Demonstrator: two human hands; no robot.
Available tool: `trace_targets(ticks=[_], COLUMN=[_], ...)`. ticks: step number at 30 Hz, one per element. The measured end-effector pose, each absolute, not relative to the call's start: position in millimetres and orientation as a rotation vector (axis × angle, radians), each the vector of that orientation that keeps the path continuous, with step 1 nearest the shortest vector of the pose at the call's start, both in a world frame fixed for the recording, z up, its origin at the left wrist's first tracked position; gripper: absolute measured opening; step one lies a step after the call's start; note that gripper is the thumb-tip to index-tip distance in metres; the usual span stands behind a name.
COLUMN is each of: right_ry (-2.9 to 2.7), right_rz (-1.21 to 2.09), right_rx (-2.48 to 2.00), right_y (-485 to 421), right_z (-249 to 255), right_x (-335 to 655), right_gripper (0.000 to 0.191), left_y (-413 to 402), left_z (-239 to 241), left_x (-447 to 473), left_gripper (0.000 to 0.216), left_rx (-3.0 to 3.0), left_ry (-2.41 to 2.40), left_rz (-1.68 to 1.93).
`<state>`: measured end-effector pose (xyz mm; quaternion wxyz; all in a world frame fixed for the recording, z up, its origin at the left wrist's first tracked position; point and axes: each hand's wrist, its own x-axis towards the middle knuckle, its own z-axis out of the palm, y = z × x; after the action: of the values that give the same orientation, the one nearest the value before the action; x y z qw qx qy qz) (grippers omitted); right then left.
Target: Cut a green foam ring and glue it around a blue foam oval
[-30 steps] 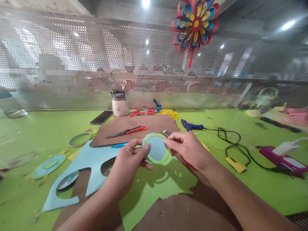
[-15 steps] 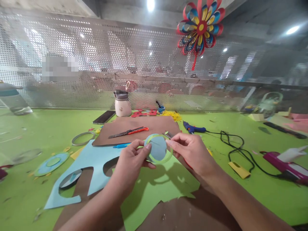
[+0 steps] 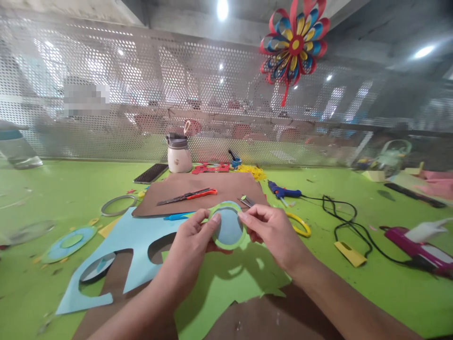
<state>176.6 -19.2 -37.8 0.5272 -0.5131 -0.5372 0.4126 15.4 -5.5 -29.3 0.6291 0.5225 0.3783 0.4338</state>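
Note:
Between my hands is a pale blue paper disc point(image 3: 229, 226) with a light green paper ring point(image 3: 226, 244) lying over its edge. My left hand point(image 3: 198, 231) pinches both at the left side, thumb on top. At the right rim, my right hand point(image 3: 267, 229) pinches the green ring between thumb and fingertips; whether it also grips the disc is hidden. Below them lies a green paper sheet point(image 3: 212, 288) with a jagged edge. To the left spreads a blue sheet point(image 3: 141, 264) with round cutouts. A finished-looking blue and green paper disc point(image 3: 71, 242) rests farther left.
An orange-handled bladed tool point(image 3: 186, 196) lies on the brown board point(image 3: 198, 182). A blue glue gun point(image 3: 285, 191) and its black cord point(image 3: 332, 208) are at right, near a purple device point(image 3: 414, 245). Behind stand a white bottle point(image 3: 179, 159) and a phone point(image 3: 151, 174).
The green ring has shifted left, from sticking out past the disc's right side to sitting nearly centred on it. My right hand has come slightly closer to my left.

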Motion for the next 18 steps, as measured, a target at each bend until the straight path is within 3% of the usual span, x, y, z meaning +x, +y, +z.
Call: trace_targets(ticks=[18], right_ry=[-1.303], right_rz=[0.922], right_rx=[-1.222], right_y=[-18.6], right_z=[-42.7], right_x=[177.4], right_gripper=[0.023], left_y=[-2.8], left_z=[-30.9], left_x=[15.4], left_gripper=[0.026], left_rx=[1.187], left_ry=[0.98], left_rz=[1.039])
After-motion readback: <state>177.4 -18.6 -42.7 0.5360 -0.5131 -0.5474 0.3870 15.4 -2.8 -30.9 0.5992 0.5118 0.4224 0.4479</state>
